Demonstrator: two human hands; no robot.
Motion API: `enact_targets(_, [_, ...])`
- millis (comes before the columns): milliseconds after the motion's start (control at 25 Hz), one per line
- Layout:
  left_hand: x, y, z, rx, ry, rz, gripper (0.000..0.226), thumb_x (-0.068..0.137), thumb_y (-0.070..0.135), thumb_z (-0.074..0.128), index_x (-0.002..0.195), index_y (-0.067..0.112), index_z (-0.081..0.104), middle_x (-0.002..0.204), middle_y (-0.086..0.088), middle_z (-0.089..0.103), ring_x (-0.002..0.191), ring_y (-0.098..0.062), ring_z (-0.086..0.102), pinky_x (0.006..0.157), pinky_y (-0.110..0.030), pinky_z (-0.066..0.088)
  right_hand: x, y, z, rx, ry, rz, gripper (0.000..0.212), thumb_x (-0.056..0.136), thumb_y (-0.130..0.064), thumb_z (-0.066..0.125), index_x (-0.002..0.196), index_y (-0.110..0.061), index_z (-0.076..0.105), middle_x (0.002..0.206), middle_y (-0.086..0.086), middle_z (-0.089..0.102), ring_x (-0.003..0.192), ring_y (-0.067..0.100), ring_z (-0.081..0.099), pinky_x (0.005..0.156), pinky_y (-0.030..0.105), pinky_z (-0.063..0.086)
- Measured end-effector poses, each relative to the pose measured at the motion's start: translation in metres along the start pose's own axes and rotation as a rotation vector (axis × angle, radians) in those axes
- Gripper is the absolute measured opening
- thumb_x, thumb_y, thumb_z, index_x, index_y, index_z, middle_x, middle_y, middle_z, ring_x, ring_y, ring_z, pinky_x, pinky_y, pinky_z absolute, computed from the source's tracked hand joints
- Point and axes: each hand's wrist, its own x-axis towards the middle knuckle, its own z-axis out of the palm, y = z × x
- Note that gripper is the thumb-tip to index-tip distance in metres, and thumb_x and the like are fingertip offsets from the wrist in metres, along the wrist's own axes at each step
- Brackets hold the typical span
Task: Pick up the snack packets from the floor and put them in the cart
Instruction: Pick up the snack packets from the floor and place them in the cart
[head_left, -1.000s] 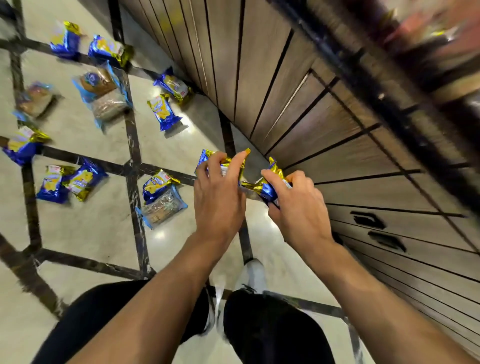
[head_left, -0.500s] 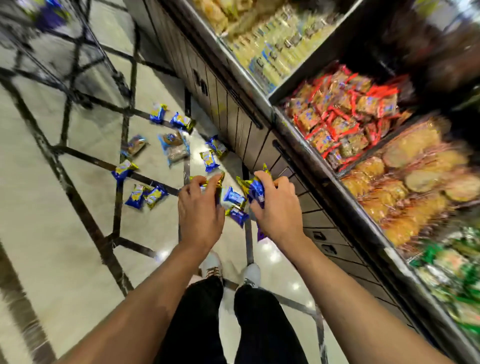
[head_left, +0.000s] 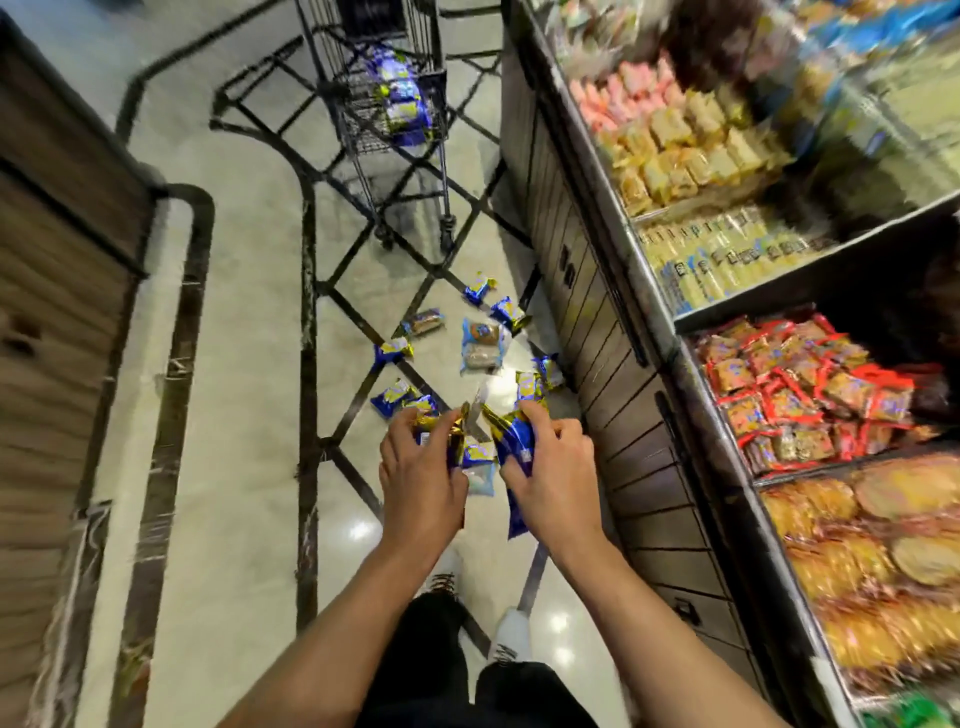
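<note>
My left hand (head_left: 422, 478) is shut on blue and gold snack packets (head_left: 451, 434) at waist height. Close beside it, my right hand (head_left: 553, 475) grips more blue packets (head_left: 514, 447), one hanging down below the palm. Several snack packets (head_left: 483, 345) still lie scattered on the tiled floor just ahead, blue-gold ones and two clear-wrapped cakes. The dark wire cart (head_left: 395, 104) stands farther up the aisle with several blue packets (head_left: 400, 101) inside its basket.
Store shelving (head_left: 779, 364) full of packaged snacks runs along the right, with wooden drawer fronts (head_left: 613, 395) below. A wooden display unit (head_left: 62, 270) stands on the left. My feet (head_left: 509, 634) are on the cream floor with black lines.
The view has lifted from close to the floor to standing height, so the cart and shelves have come into sight. Both hands have kept their packets and stayed close together.
</note>
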Motion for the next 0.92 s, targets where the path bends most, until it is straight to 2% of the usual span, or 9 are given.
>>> enact_targets(200, [-0.013,-0.023,-0.032,-0.187,0.048,-0.062,0.065,0.089,0.011,0.055,0.146,0.036,0.035,0.148,-0.001,0.029,0.123,-0.029,0.048,0.103,-0.047,0.043,-0.003,-0.036,0.003,0.015,-0.039,-0.100,0.065,0.084,-0.037,0.062,0.141,-0.043,0.031,0.113,-0.001,0.049,0.105,0.023,0.051,0.083,0.040,0.035])
enact_targets(280, [-0.014,-0.033,-0.046,-0.259,0.063,-0.100,0.063,0.091,0.010,0.053,0.145,0.036,0.035,0.147,0.002,0.030,0.121,-0.026,0.050,0.102,-0.046,0.045,-0.001,-0.056,0.009,0.037,-0.084,-0.139,0.067,0.084,-0.039,0.062,0.142,-0.045,0.028,0.113,-0.002,0.047,0.106,0.021,0.050,0.086,0.041,0.038])
enact_targets(400, [-0.010,-0.055,-0.065,-0.306,0.083,-0.161,0.061,0.093,0.011,0.054,0.146,0.035,0.036,0.145,0.003,0.031,0.120,-0.023,0.053,0.100,-0.040,0.048,0.006,-0.089,0.029,0.111,-0.140,-0.210,0.068,0.085,-0.034,0.063,0.144,-0.042,0.031,0.110,-0.002,0.042,0.102,0.020,0.051,0.085,0.035,0.045])
enact_targets(480, [-0.002,-0.072,-0.078,-0.294,0.106,-0.181,0.061,0.093,0.015,0.056,0.148,0.034,0.035,0.146,0.005,0.032,0.118,-0.019,0.055,0.096,-0.032,0.049,0.013,-0.112,0.042,0.171,-0.160,-0.212,0.065,0.087,-0.030,0.060,0.144,-0.040,0.032,0.112,-0.003,0.038,0.098,0.019,0.053,0.078,0.028,0.042])
enact_targets(560, [0.013,-0.099,-0.094,-0.313,0.121,-0.213,0.061,0.093,0.018,0.060,0.147,0.034,0.036,0.145,0.008,0.034,0.116,-0.014,0.056,0.092,-0.026,0.048,0.024,-0.144,0.062,0.166,-0.173,-0.196,0.063,0.088,-0.029,0.058,0.144,-0.039,0.030,0.115,-0.004,0.037,0.097,0.018,0.054,0.075,0.028,0.043])
enact_targets(720, [0.056,-0.165,-0.134,-0.309,0.126,-0.202,0.059,0.089,0.019,0.064,0.141,0.034,0.040,0.142,0.012,0.035,0.113,-0.015,0.058,0.089,-0.034,0.053,0.052,-0.221,0.106,0.109,-0.178,-0.168,0.062,0.086,-0.031,0.058,0.141,-0.039,0.031,0.120,-0.002,0.037,0.097,0.024,0.059,0.077,0.039,0.052])
enact_targets(920, [0.125,-0.249,-0.196,-0.237,0.127,-0.190,0.057,0.087,0.022,0.065,0.138,0.031,0.041,0.140,0.010,0.036,0.110,-0.020,0.060,0.085,-0.042,0.055,0.095,-0.310,0.149,0.161,-0.155,-0.101,0.062,0.086,-0.028,0.061,0.140,-0.036,0.033,0.118,0.003,0.041,0.095,0.025,0.057,0.077,0.034,0.047])
